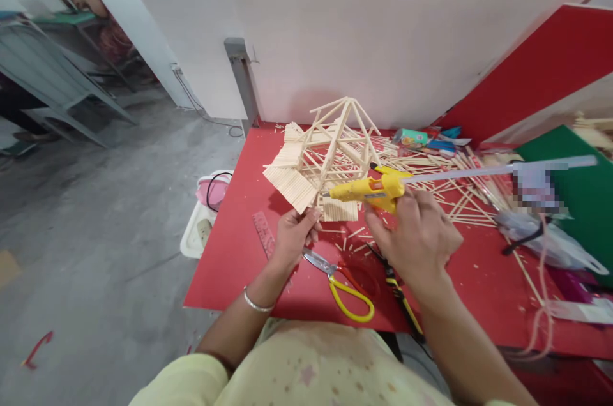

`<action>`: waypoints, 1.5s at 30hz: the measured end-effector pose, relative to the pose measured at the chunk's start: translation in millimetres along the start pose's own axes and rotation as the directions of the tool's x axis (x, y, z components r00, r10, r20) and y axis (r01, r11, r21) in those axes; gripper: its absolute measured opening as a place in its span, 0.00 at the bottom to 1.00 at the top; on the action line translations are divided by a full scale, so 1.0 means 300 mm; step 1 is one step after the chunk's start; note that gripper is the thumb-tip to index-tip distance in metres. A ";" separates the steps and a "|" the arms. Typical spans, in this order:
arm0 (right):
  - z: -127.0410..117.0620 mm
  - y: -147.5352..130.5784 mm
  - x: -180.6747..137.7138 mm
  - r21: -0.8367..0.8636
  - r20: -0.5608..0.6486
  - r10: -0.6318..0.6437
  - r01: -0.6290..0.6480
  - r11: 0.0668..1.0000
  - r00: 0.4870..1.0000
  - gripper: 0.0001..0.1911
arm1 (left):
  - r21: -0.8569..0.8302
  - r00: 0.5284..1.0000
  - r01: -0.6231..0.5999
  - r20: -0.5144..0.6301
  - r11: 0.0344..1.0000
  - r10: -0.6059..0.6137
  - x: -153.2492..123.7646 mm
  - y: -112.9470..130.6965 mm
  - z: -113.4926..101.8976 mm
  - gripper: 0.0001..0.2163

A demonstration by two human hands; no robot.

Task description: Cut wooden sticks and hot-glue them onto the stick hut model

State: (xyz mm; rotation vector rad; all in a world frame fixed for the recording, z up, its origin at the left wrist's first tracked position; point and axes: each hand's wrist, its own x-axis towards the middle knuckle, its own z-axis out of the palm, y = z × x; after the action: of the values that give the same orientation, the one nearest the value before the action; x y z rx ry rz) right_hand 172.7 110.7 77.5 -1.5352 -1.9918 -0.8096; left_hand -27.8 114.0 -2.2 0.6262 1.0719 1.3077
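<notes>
A yellow hot glue gun (pixel 368 191) is in my right hand (pixel 419 237), its nozzle pointing left at the model. From its back end a long clear glue stick (pixel 502 168) sticks out to the right. My left hand (pixel 295 232) pinches the lower corner of a slatted panel (pixel 292 186) on the wooden stick model (pixel 335 144). That model has an open frame with a peaked top and stands on the red table. The nozzle is close to the panel's right edge; whether it touches I cannot tell.
Scissors (pixel 338 281) with yellow and red handles, pliers (pixel 400 294) and a pink ruler (pixel 263 233) lie near me on the red table (pixel 225 265). Loose sticks (pixel 445 179) are heaped behind my right hand. A plastic bag (pixel 550 243) lies at right. White boards (pixel 383 42) stand behind.
</notes>
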 end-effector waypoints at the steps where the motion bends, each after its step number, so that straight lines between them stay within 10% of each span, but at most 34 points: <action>1: 0.000 -0.001 0.007 -0.011 0.007 -0.023 0.023 1.000 1.000 0.25 | -0.001 1.000 0.005 -0.001 1.000 -0.005 0.000 0.001 0.000 0.19; 45: 0.012 -0.008 0.051 0.002 0.083 -0.087 0.087 0.996 0.993 0.17 | -0.027 1.000 -0.004 0.016 1.000 0.004 -0.004 -0.005 0.012 0.17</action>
State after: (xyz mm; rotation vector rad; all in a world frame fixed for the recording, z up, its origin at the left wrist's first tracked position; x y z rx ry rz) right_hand 166.4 123.2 85.3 -1.5143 -2.1312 -0.7937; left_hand -23.7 113.3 -1.8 0.6184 1.0387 1.3163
